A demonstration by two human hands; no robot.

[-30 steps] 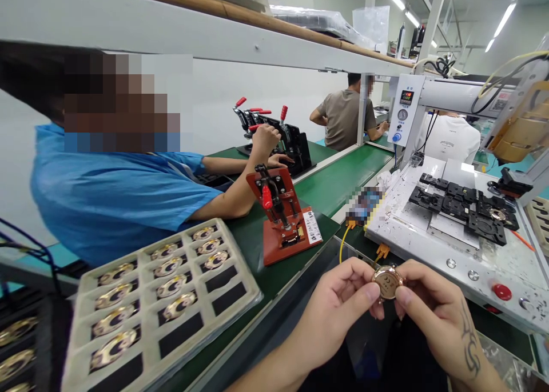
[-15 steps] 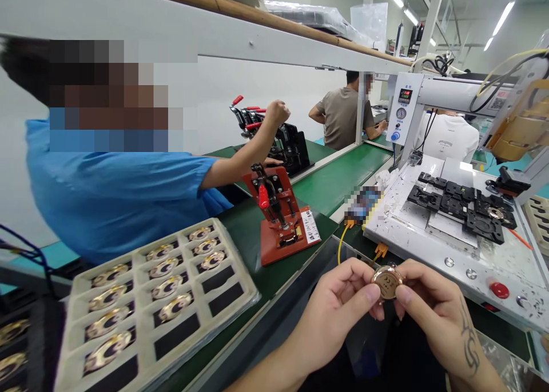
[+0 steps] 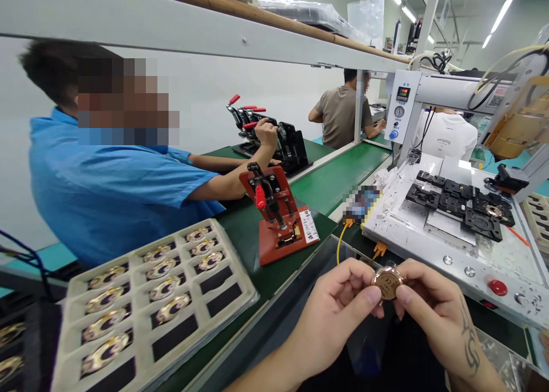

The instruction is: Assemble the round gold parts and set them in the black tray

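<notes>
Round disc [image 3: 387, 282], shiny copper-tone metal, flat face twd camera, no long axis; L hand [image 3: 338, 312] & R hand [image 3: 433, 312] fingertips pinch its rim.

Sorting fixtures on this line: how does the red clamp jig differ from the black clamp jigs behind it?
The red clamp jig has a red base and stands alone, untouched, a white label at its corner. The black clamp jigs have dark bodies, stand bunched in a row farther off, and a co-worker's hand grasps one lever. Both have red-tipped levers and sit on green matting.
</notes>
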